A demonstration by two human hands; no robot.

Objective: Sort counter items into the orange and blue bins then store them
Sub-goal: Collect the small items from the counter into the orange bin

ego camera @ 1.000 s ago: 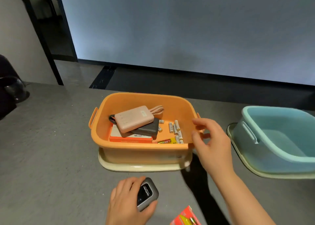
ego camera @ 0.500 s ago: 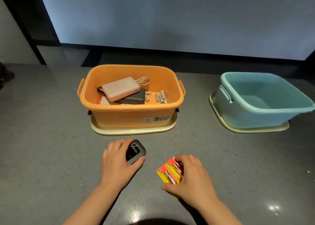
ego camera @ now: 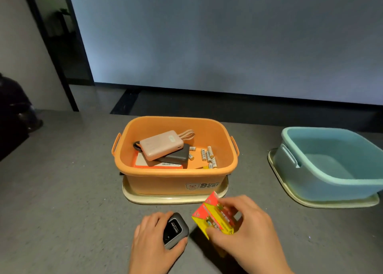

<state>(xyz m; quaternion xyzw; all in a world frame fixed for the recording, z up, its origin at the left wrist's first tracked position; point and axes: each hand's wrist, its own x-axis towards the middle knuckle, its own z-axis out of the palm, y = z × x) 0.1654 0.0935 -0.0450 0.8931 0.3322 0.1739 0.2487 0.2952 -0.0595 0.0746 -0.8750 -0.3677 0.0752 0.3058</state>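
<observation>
The orange bin (ego camera: 176, 180) stands on a cream lid at the counter's centre. It holds a pink power bank (ego camera: 160, 145), a dark grey power bank (ego camera: 176, 156), an orange-white box and several loose batteries (ego camera: 208, 156). To the right, the blue bin (ego camera: 335, 182) sits on its own cream lid and looks empty. In front of the orange bin, my left hand (ego camera: 152, 242) grips a small dark grey device (ego camera: 175, 230) resting on the counter. My right hand (ego camera: 246, 230) holds a red and yellow battery pack (ego camera: 211, 217), lifted off the counter and tilted.
The grey counter (ego camera: 62, 190) stretches left and right of the bins. Its far edge runs just behind them, with a dark floor and a pale wall beyond. A dark object (ego camera: 12, 112) sits at the far left.
My right hand came back from the orange bin's rim, closed on the battery pack on the counter and has lifted it. My left hand stays on the grey device.
</observation>
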